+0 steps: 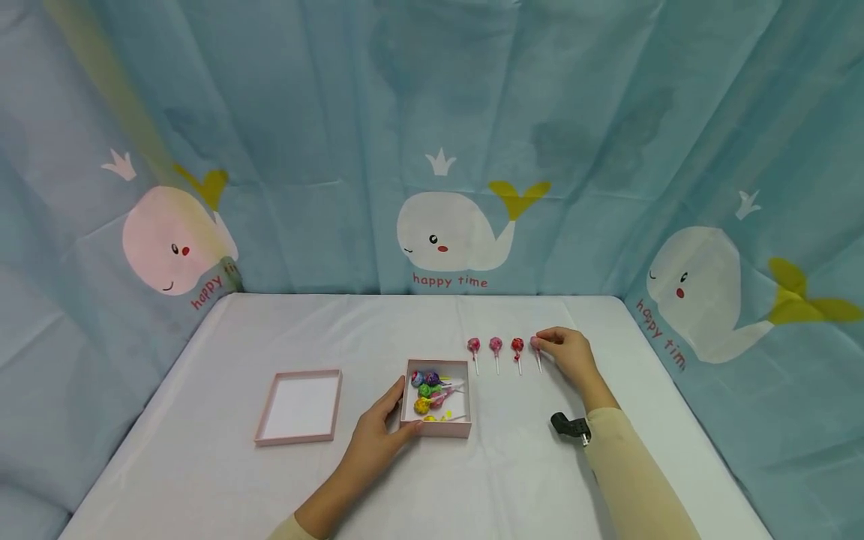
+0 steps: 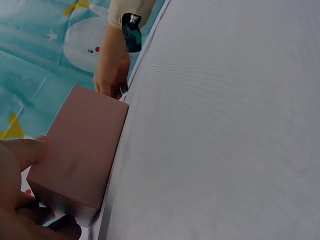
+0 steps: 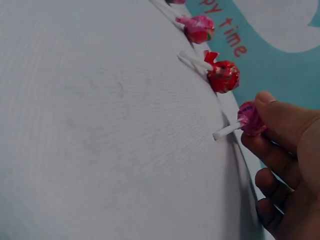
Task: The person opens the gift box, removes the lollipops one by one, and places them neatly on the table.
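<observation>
My right hand (image 1: 572, 358) pinches a pink lollipop (image 3: 249, 119) by its wrapped head between thumb and forefinger, its white stick pointing back toward me. It is at the right end of a row with a red lollipop (image 1: 517, 345) and two pink ones, a pink lollipop (image 1: 496, 343) and another pink lollipop (image 1: 474, 345). My left hand (image 1: 375, 433) grips the near left corner of a pink box (image 1: 455, 430), thumb along the front wall and fingers at the left side. Inside the box lie several lollipops in blue, purple, green, yellow and pink wrappers.
Left of the box, a shallow pink-rimmed lid (image 1: 298, 439) lies with its white inside up. A black wrist camera (image 1: 570, 426) juts from my right sleeve (image 1: 628, 465). A blue whale-print curtain (image 1: 310, 240) hangs around the white-covered table (image 1: 202, 420).
</observation>
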Demonstrator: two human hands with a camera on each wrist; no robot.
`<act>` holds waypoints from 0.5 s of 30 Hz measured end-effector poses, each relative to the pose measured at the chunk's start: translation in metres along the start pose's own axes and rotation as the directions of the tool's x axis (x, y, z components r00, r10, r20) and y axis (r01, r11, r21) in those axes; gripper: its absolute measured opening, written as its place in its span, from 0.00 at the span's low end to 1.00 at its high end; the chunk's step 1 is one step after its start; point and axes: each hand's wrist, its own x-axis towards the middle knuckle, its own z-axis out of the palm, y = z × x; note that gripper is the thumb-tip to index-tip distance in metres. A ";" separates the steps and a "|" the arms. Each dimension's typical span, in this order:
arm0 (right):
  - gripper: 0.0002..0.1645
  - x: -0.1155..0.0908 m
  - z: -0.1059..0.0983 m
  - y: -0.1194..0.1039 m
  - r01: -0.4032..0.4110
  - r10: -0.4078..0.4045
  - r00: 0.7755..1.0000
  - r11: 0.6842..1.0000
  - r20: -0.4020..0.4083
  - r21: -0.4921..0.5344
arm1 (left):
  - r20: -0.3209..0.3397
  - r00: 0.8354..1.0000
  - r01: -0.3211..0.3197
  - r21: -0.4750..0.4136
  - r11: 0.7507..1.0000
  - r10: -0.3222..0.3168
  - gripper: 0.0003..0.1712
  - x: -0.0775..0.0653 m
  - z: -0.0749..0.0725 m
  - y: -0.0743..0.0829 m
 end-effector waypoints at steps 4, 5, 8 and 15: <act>0.21 0.001 0.002 0.004 0.017 -0.017 1.000 1.000 -0.007 -0.022 | -0.007 1.000 -0.009 0.007 1.000 0.009 0.51 -0.001 0.000 -0.001; 0.20 0.001 0.002 0.004 0.024 -0.024 1.000 0.999 -0.009 -0.033 | -0.007 1.000 -0.013 0.007 1.000 0.013 0.51 -0.001 0.001 -0.001; 0.19 0.001 0.003 0.005 0.045 -0.046 0.999 0.995 -0.009 -0.084 | -0.003 1.000 -0.016 0.002 1.000 0.016 0.51 -0.002 0.001 -0.003; 0.17 0.002 0.005 0.003 0.071 -0.076 0.997 0.984 -0.019 -0.166 | -0.004 1.000 -0.016 -0.016 1.000 0.016 0.50 -0.004 0.001 -0.005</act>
